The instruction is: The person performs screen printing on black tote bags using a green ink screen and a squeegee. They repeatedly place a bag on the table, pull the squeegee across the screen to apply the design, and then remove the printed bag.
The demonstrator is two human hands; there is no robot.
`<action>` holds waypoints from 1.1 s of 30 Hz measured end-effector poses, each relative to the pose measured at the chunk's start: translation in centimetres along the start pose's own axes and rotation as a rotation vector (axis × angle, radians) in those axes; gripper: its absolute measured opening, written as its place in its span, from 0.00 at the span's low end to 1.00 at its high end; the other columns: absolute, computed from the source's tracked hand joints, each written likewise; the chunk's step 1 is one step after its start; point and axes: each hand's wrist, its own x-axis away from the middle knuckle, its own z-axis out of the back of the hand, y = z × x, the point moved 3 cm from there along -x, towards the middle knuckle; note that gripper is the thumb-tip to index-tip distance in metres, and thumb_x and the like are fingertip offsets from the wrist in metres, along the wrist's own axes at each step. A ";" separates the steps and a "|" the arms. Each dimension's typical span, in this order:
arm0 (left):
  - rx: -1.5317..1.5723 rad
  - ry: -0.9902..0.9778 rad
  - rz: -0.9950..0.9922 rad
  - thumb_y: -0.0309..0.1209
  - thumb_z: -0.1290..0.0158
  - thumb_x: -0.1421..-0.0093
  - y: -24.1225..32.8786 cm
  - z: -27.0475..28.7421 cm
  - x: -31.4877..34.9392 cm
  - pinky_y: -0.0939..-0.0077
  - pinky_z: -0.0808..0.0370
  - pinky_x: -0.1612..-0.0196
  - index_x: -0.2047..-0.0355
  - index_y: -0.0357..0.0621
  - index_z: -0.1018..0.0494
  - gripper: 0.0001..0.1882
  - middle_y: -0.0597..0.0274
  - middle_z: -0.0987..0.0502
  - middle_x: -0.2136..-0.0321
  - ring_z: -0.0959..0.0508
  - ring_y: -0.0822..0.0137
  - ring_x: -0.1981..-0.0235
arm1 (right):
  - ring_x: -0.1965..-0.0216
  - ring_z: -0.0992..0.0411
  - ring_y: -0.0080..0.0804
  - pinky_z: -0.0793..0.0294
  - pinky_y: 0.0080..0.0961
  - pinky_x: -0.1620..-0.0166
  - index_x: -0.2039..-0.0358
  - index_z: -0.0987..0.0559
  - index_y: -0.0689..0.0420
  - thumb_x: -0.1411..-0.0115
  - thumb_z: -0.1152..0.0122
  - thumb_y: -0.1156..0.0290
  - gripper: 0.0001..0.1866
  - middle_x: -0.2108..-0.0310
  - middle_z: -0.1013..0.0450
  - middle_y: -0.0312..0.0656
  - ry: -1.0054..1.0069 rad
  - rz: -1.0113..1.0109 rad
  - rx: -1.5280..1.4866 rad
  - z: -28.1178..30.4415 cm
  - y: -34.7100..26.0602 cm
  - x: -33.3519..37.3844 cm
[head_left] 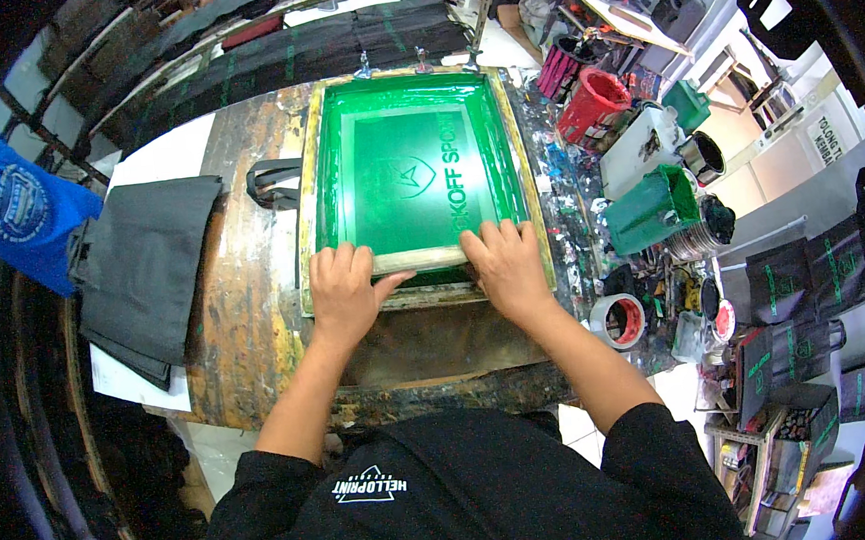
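A screen printing frame (536, 198) lies on the worktable, its mesh wet with green ink (374, 154) and showing a darker emblem and lettering. At the near end of the mesh, both hands grip a squeegee (417, 261) with a pale wooden handle laid crosswise. My left hand (344, 288) wraps the left end, thumb stretched along the near side. My right hand (506, 270) closes over the right end, fingers on top. The squeegee's blade is hidden below the handle. Black strap handles (274, 184) stick out from under the frame's left side.
Left on the table is a stack of black fabric bags (152, 275). Clamps (422, 60) stand at the frame's far edge. On the right are a red bucket (596, 103), a green container (649, 210) and a tape roll (617, 320). A rack of black bags (376, 33) stands behind.
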 end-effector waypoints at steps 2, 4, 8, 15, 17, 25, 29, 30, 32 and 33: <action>0.062 -0.021 0.019 0.59 0.31 0.49 -0.2 0.3 -0.4 0.55 0.31 0.55 0.61 0.41 0.25 0.33 0.54 0.28 0.64 0.28 0.50 0.61 | 0.55 0.30 0.40 0.35 0.43 0.50 0.53 0.24 0.48 0.52 0.24 0.66 0.25 0.61 0.30 0.39 -0.034 -0.012 -0.026 0.5 0.1 -0.5; 0.157 0.015 0.006 0.60 0.30 0.50 -0.3 1.4 -0.1 0.53 0.30 0.48 0.50 0.39 0.24 0.40 0.50 0.26 0.56 0.27 0.48 0.54 | 0.55 0.30 0.40 0.36 0.43 0.50 0.53 0.24 0.49 0.50 0.22 0.62 0.26 0.61 0.30 0.39 -0.055 -0.032 -0.071 1.1 -0.2 -0.4; 0.107 0.049 0.166 0.62 0.25 0.59 -3.5 2.8 5.4 0.46 0.37 0.35 0.36 0.41 0.31 0.56 0.49 0.30 0.46 0.33 0.47 0.40 | 0.53 0.31 0.40 0.39 0.48 0.45 0.51 0.23 0.50 0.48 0.23 0.55 0.27 0.60 0.30 0.40 0.025 -0.083 -0.141 1.2 -1.6 1.9; -0.003 -0.120 0.503 0.51 0.19 0.70 -7.3 0.8 9.2 0.52 0.37 0.40 0.55 0.44 0.16 0.41 0.55 0.28 0.47 0.33 0.50 0.42 | 0.51 0.31 0.43 0.42 0.53 0.41 0.50 0.22 0.54 0.45 0.27 0.44 0.31 0.56 0.28 0.44 0.011 -0.086 -0.147 1.1 -1.7 2.4; 0.023 -0.021 0.497 0.54 0.19 0.68 -7.1 1.3 9.6 0.52 0.38 0.41 0.57 0.45 0.16 0.40 0.56 0.28 0.50 0.34 0.50 0.44 | 0.51 0.32 0.43 0.42 0.53 0.42 0.51 0.22 0.54 0.45 0.28 0.42 0.32 0.56 0.28 0.44 -0.010 -0.086 -0.152 2.4 -1.6 1.5; 0.854 0.423 0.691 0.34 0.24 0.46 -5.2 5.4 3.1 0.66 0.25 0.45 0.41 0.32 0.28 0.36 0.57 0.21 0.52 0.22 0.63 0.50 | 0.62 0.31 0.41 0.39 0.50 0.47 0.66 0.23 0.52 0.43 0.34 0.34 0.30 0.68 0.30 0.40 0.333 -0.045 -0.018 10.7 0.9 -4.9; 0.822 0.558 0.451 0.36 0.35 0.33 -5.7 8.0 -4.4 0.67 0.25 0.44 0.35 0.32 0.34 0.33 0.55 0.23 0.47 0.23 0.65 0.48 | 0.66 0.27 0.41 0.38 0.46 0.54 0.69 0.23 0.51 0.41 0.37 0.32 0.31 0.72 0.26 0.41 0.536 0.015 0.059 15.1 3.9 -11.3; 0.794 0.608 0.390 0.38 0.37 0.31 -5.8 8.2 -5.3 0.68 0.25 0.43 0.35 0.33 0.35 0.32 0.54 0.24 0.46 0.23 0.65 0.47 | 0.66 0.25 0.42 0.38 0.47 0.55 0.70 0.23 0.51 0.40 0.39 0.32 0.31 0.73 0.25 0.41 0.567 0.028 0.066 16.1 4.7 -12.8; 0.877 0.509 0.502 0.39 0.39 0.29 -8.0 6.4 -4.7 0.67 0.25 0.43 0.32 0.34 0.38 0.34 0.53 0.25 0.45 0.24 0.63 0.46 | 0.66 0.20 0.49 0.33 0.52 0.59 0.72 0.22 0.54 0.37 0.41 0.34 0.31 0.73 0.22 0.46 0.617 0.053 0.063 17.8 5.5 -15.6; 0.925 0.455 0.560 0.40 0.40 0.29 -8.5 5.7 -4.8 0.66 0.26 0.43 0.30 0.35 0.40 0.35 0.53 0.26 0.44 0.24 0.63 0.45 | 0.70 0.25 0.43 0.32 0.48 0.56 0.75 0.24 0.54 0.33 0.45 0.34 0.32 0.76 0.25 0.43 0.514 0.012 0.005 19.2 5.4 -16.5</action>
